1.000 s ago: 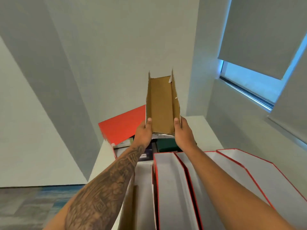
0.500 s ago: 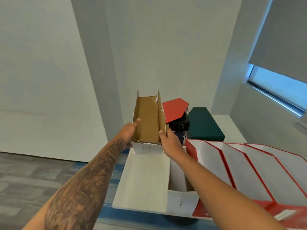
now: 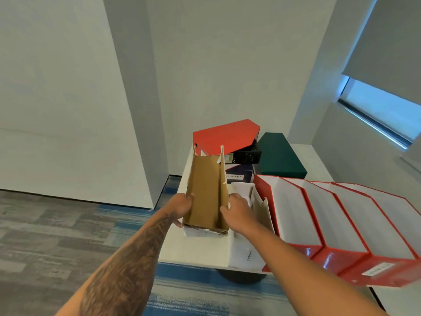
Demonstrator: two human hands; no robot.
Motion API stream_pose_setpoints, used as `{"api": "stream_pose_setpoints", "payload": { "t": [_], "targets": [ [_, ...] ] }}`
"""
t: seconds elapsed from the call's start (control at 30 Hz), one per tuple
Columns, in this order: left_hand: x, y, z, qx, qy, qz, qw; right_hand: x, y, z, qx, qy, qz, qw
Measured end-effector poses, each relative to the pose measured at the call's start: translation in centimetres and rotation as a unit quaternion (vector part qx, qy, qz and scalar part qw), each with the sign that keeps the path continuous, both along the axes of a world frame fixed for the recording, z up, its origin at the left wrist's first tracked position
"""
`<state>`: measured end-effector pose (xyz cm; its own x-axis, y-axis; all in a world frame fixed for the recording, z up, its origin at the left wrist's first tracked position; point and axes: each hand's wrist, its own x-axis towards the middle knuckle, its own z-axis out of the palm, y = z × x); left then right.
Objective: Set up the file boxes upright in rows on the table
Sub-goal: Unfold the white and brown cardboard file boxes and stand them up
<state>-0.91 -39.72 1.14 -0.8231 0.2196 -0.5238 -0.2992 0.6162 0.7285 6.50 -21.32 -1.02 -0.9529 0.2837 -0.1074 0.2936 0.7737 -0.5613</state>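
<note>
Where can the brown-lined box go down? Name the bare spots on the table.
Bare table shows at the near left edge, under the brown-lined box, left of the white box. Another patch lies far right, behind the green box. The red file boxes crowd the right.

Open file box [image 3: 206, 190] leftmost on table [image 3: 196, 252], row of file boxes [image 3: 337, 215] right, stacked boxes [image 3: 246, 144] behind.

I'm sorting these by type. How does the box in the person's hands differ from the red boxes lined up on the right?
The held box is brown inside and white outside; the red boxes are white inside with red outsides. The held box is gripped by the left hand and right hand at the table's left end; the red boxes stand untouched, side by side. Both kinds are open-topped.
</note>
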Motion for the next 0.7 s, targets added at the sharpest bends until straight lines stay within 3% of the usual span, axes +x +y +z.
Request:
{"api": "stream_pose_setpoints", "payload": {
  "t": [0.23, 0.37, 0.5, 0.7],
  "targets": [
    [0.9, -0.4, -2.3, -0.047, -0.031, -0.044, 0.997, 1.6, -0.1, -1.8, 0.015, -0.026, 0.014, 0.999],
    [1.1, 0.6, -2.5, -0.059, -0.015, -0.018, 0.998, 1.6, 0.0, -2.3, 0.031, -0.006, 0.026, 0.999],
    [1.1, 1.8, -2.3, -0.074, -0.014, -0.014, 0.997, 1.9, 0.5, -2.4, -0.018, -0.010, -0.016, 1.000],
    [0.8, 3.4, -4.3, -0.096, -0.023, -0.043, 0.994, 2.8, 1.9, -2.6, -0.082, -0.093, -0.011, 0.992]
  ]
}}
